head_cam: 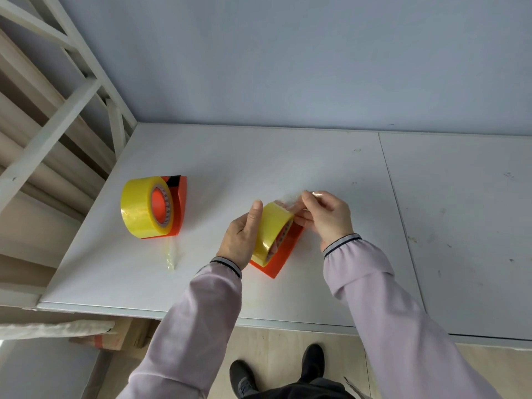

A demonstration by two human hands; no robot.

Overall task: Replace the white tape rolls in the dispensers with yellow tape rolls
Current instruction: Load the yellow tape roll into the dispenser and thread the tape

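Note:
Two orange dispensers lie on the white table [288,156], each with a yellow tape roll in it. The left dispenser [180,208] holds a large yellow roll [138,208]; a loose strip of tape [170,256] trails from it toward the table's front. The second yellow roll [272,233] sits in the right dispenser [283,257]. My left hand [243,236] grips this roll from the left, thumb up along its side. My right hand [326,214] pinches the roll's clear free tape end [290,201], lifted off the roll's top. No white roll is in view.
A wall rises behind the table. White metal shelving [57,110] with brown rolls stands at the left. A cardboard box [115,338] lies on the floor under the table's front left corner. My shoes [288,367] are below the front edge. A seam [397,203] divides the tabletop.

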